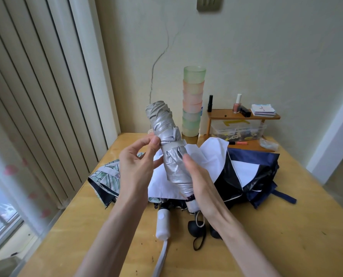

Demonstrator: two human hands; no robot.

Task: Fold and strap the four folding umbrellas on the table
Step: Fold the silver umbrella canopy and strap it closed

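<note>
A rolled silver umbrella (167,140) is held upright and tilted above the table, with a grey strap (173,145) wrapped around its middle. My left hand (135,166) presses the strap's end with thumb and fingertip on the umbrella's left side. My right hand (201,184) is curled round the lower part of the silver roll near its white handle. Beneath lie unfolded umbrellas: a white and black one (206,156), a navy one (266,168) and a leaf-patterned one (108,174). A white handle (163,224) and a black handle (196,227) point toward me.
A wooden table (286,236) stands in a corner, with vertical blinds (36,96) to the left. At the back are a tall stack of pastel cups (192,100), a small wooden shelf (242,116) with nail polish and cards, and a clear box (238,129) underneath.
</note>
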